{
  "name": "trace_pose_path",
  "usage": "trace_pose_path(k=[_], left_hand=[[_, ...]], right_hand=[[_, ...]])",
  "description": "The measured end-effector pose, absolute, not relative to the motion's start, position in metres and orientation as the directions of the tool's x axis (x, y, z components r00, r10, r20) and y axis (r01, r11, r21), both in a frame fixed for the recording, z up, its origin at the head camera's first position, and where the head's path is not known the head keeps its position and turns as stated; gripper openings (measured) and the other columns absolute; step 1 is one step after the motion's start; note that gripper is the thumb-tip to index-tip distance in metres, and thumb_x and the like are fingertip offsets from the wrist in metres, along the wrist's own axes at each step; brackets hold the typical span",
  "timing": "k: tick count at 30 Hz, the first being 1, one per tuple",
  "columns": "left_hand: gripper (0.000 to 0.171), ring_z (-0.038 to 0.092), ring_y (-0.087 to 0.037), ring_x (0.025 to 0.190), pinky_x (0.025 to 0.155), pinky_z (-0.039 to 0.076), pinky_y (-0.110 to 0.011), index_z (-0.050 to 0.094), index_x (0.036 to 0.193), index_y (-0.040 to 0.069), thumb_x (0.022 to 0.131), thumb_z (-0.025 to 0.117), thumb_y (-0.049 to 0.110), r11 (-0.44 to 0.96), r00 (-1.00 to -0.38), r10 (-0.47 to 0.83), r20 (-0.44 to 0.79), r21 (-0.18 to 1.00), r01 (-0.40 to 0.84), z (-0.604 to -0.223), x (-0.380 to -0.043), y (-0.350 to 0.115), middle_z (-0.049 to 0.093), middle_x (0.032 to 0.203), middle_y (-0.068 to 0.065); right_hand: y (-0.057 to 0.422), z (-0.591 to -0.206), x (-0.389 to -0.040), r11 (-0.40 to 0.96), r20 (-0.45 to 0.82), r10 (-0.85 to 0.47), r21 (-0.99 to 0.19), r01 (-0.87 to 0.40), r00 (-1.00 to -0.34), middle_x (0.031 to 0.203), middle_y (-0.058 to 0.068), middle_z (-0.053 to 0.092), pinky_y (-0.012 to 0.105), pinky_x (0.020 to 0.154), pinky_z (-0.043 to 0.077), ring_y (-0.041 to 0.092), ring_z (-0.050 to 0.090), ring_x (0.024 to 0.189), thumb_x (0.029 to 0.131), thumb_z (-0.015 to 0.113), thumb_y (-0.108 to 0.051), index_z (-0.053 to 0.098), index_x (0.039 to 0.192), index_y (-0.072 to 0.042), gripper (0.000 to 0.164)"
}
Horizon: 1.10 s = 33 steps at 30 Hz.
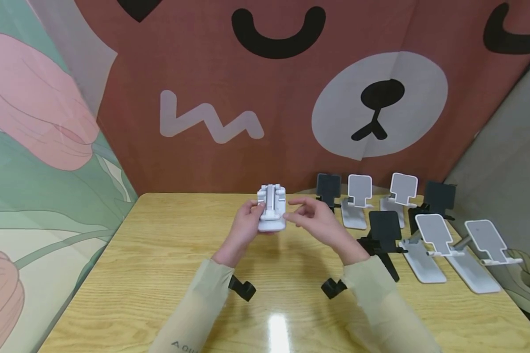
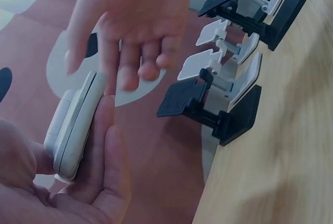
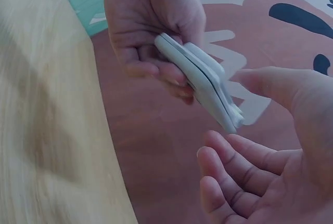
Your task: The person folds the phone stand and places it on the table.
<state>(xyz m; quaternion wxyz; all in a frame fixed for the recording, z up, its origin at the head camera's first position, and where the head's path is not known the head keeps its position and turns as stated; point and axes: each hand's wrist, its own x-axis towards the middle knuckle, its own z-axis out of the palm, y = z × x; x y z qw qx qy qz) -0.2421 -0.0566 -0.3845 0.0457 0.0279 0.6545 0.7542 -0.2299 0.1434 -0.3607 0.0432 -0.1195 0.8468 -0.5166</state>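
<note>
A folded white phone stand (image 1: 272, 223) is held up above the table in my left hand (image 1: 244, 224), with the thumb on its front and the fingers behind. In the left wrist view the folded stand (image 2: 78, 130) appears edge-on, a thin flat block lying along the fingers. My right hand (image 1: 318, 223) is just to its right, fingers loosely bent and apart, fingertips right at the stand's edge. From the right wrist view, the thumb and fingers of the right hand (image 3: 270, 177) are spread around the near end of the stand (image 3: 200, 81) without gripping it.
Several unfolded phone stands, such as a black one (image 1: 384, 233) and a white one (image 1: 486, 240), stand at the right of the wooden table (image 1: 159, 274). A printed cloth (image 1: 203, 162) with a bear's face hangs behind the table's back edge.
</note>
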Motion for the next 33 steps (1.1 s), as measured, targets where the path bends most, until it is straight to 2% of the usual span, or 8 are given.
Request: trace_pose_path(k=[7, 14, 24, 29, 33], left_hand=[[0.034, 0.07, -0.023, 0.075, 0.064, 0.061, -0.038, 0.047, 0.132, -0.009, 0.111, 0.043, 0.016, -0.128, -0.996, 0.072, -0.044, 0.99, -0.053, -0.377, -0.247, -0.072, 0.064, 0.107, -0.026], [0.034, 0.069, -0.022, 0.08, 0.064, 0.06, -0.034, 0.05, 0.134, -0.007, 0.11, 0.045, 0.017, -0.107, -0.997, 0.046, -0.062, 0.992, -0.067, -0.374, -0.252, -0.09, 0.065, 0.11, -0.024], [0.037, 0.069, -0.018, 0.078, 0.065, 0.06, -0.032, 0.046, 0.137, -0.006, 0.111, 0.045, 0.02, -0.085, -0.999, 0.008, -0.053, 0.995, -0.054, -0.367, -0.261, -0.126, 0.062, 0.113, -0.023], [0.039, 0.068, -0.015, 0.077, 0.065, 0.059, -0.031, 0.043, 0.139, -0.007, 0.111, 0.043, 0.022, -0.061, -0.998, -0.027, -0.05, 0.997, -0.048, -0.366, -0.264, -0.148, 0.06, 0.111, -0.02], [0.041, 0.068, -0.012, 0.075, 0.064, 0.059, -0.03, 0.042, 0.139, -0.007, 0.111, 0.043, 0.023, -0.029, -0.998, -0.051, -0.046, 0.999, -0.044, -0.366, -0.265, -0.166, 0.06, 0.108, -0.017]], right_hand=[[0.16, -0.355, -0.227, 0.428, 0.097, -0.198, -0.887, -0.175, -0.975, 0.109, 0.012, 0.069, 0.04, 0.079, 0.051, 0.028, 0.063, 0.094, 0.098, 0.07, -0.036, 0.062, 0.134, -0.007, 0.047], [0.178, -0.348, -0.225, 0.467, 0.157, -0.134, -0.86, -0.203, -0.978, 0.106, 0.01, 0.068, 0.041, 0.088, 0.051, 0.024, 0.064, 0.094, 0.1, 0.068, -0.035, 0.065, 0.129, -0.006, 0.041], [0.211, -0.34, -0.216, 0.552, 0.152, -0.025, -0.822, -0.141, -0.988, 0.113, 0.012, 0.063, 0.041, 0.083, 0.047, 0.027, 0.058, 0.101, 0.1, 0.063, -0.049, 0.061, 0.136, -0.007, 0.056], [0.226, -0.339, -0.214, 0.56, 0.151, 0.018, -0.821, -0.115, -0.988, 0.118, 0.015, 0.063, 0.043, 0.088, 0.045, 0.03, 0.057, 0.108, 0.1, 0.062, -0.048, 0.061, 0.137, -0.005, 0.056], [0.237, -0.338, -0.21, 0.57, 0.147, 0.066, -0.817, -0.084, -0.987, 0.119, 0.017, 0.063, 0.042, 0.086, 0.043, 0.03, 0.055, 0.11, 0.101, 0.062, -0.047, 0.061, 0.136, -0.004, 0.056]])
